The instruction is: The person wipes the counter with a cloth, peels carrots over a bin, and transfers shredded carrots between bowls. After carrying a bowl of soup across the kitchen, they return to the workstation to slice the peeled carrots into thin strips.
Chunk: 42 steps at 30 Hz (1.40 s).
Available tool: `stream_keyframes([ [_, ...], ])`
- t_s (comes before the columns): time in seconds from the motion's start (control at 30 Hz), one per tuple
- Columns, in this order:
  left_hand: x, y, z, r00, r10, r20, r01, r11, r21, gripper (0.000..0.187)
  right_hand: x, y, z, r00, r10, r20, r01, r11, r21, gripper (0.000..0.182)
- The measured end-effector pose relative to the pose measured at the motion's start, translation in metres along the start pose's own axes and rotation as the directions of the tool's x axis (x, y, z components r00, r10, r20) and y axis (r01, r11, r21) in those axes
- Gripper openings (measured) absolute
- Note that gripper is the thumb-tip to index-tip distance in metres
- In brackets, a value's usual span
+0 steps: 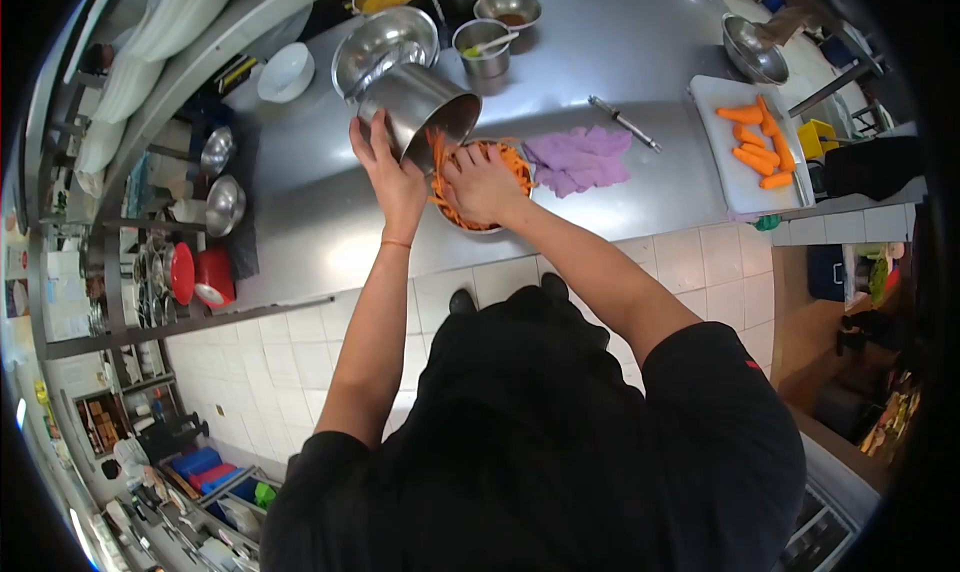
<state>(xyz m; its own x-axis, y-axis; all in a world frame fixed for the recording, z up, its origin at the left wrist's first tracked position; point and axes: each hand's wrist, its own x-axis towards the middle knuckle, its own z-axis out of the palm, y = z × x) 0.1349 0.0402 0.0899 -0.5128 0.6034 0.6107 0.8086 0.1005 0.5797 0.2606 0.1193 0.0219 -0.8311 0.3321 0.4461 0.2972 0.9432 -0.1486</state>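
My left hand grips a deep steel pot, which lies tilted on its side with the mouth facing right and down. Orange carrot strips hang at the pot's lip and fill a round bowl below it. On top of the strips, my right hand has its fingers curled into them; the fingertips are partly hidden. A crumpled purple cloth lies just right of the bowl. Beyond the cloth is a peeler-like metal tool.
Whole carrots lie on a white cutting board at the right. Behind the pot stand a wide steel bowl, a small pot with a spoon and a small bowl. A white bowl sits at the left.
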Motion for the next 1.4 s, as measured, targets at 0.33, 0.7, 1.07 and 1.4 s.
stream_keyframes([
  [0.33,0.02,-0.012,-0.012,0.986,-0.116,0.119,0.131,0.983,-0.129,0.073,0.07,0.023,-0.017,1.0,0.028,0.01,-0.03,0.972,0.233,0.036],
  [0.7,0.012,-0.029,0.0,0.914,-0.348,0.207,0.398,0.868,-0.295,0.072,0.076,0.019,-0.062,0.733,0.038,0.68,-0.157,0.981,0.114,0.036],
  [1.07,0.022,-0.016,-0.005,0.832,-0.487,0.266,0.553,0.687,-0.471,0.075,0.118,0.005,-0.019,0.932,0.004,0.363,-0.237,0.765,0.599,0.03],
  [1.4,0.033,0.022,-0.025,0.915,-0.391,0.104,0.402,0.904,-0.145,0.075,0.115,0.02,-0.027,0.983,-0.174,-0.063,0.123,0.869,-0.479,0.026],
])
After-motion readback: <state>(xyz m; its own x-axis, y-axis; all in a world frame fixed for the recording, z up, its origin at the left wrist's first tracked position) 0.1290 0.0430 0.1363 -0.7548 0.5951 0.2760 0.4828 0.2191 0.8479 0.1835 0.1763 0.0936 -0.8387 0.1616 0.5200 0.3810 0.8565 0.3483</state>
